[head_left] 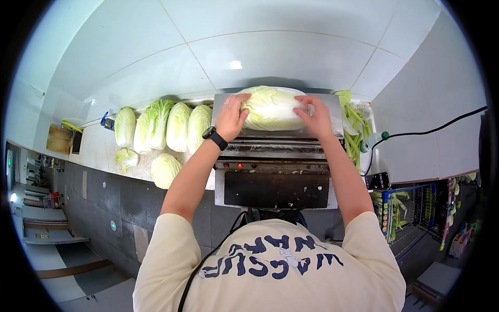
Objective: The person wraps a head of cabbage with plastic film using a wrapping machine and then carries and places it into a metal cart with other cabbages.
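A large napa cabbage lies on its side across the metal top of a wrapping machine. My left hand, below which a black watch sits on the wrist, holds the cabbage's left end, thumb in front. At the right end, my right hand grips the white base with thumb and fingers. Clear film on a roll stretches across the machine just in front of the cabbage. Nearer to me is the machine's dark plate, with a red light lit above it.
Several napa cabbages stand in a row on the counter at left, with another near its front edge. Green trimmings lie right of the machine, beside a phone and a black cable. A cart stands at lower right.
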Available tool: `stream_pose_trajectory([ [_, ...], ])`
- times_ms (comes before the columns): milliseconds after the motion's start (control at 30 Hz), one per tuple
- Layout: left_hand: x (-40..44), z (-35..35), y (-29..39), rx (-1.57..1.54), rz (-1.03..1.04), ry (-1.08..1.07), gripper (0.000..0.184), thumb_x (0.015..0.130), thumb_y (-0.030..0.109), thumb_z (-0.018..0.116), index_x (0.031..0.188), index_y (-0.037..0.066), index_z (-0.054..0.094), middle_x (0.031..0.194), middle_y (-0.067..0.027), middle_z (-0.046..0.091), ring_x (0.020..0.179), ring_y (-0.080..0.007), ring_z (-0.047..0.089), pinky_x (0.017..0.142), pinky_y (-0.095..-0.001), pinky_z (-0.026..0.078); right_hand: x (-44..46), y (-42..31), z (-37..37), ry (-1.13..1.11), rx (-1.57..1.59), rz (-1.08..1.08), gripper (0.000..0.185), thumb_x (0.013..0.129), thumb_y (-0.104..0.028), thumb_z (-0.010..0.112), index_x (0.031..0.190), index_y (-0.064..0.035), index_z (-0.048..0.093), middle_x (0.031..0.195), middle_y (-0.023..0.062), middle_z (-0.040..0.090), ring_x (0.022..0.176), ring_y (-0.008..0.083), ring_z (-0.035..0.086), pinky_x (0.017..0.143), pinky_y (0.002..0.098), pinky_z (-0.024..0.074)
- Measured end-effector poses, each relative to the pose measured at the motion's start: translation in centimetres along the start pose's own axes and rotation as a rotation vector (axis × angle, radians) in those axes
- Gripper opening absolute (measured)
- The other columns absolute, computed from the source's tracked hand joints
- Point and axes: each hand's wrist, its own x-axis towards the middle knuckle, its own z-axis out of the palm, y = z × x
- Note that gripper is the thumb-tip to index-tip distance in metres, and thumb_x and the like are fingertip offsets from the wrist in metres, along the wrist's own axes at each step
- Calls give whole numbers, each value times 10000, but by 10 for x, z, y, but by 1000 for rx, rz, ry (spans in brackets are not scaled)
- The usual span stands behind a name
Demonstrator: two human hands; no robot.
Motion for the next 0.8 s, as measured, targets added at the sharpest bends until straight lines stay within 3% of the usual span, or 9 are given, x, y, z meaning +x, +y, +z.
stream_pose_trajectory([
  [100,-1,4,-4,63,54,35,280,915,71,603,1191,34,569,1261,-145,630,1136,-399,548,979,-464,439,7,17,-2,53,255,169,232,834,-145,792,984,-33,655,1093,61,709,961,216,638,824,327,510],
  [300,10,11,-10,101,26,87,180,905,73,614,1083,52,622,1113,-122,667,1041,-385,574,899,-448,461,9,19,-12,-62,112,37,225,884,-135,746,1061,-24,664,1065,62,661,964,197,631,815,315,511],
  [367,17,10,-3,76,-49,93,102,909,84,623,1006,54,637,981,-114,671,964,-372,595,828,-442,478,2,15,-19,59,101,47,190,902,-109,717,1063,-23,665,1044,69,655,953,196,629,805,318,510],
  [500,30,-6,8,12,-58,231,78,953,93,602,963,23,635,920,-146,652,879,-361,602,791,-432,481,-22,-3,-47,326,13,2,144,922,-71,678,1055,-17,666,1014,95,651,910,212,630,787,327,506],
  [633,5,-52,12,-16,-206,283,99,966,86,592,955,-8,619,898,-162,631,847,-352,617,764,-389,494,-76,-26,-74,162,-196,45,125,897,-51,699,1007,-3,662,927,113,656,832,246,634,761,337,505],
  [800,-81,-74,-5,74,-251,109,46,917,14,605,959,-2,617,944,-155,633,864,-332,629,775,-394,503,-116,-28,-73,-67,-244,102,136,869,-48,714,991,-15,664,913,109,656,842,274,642,762,352,509],
])
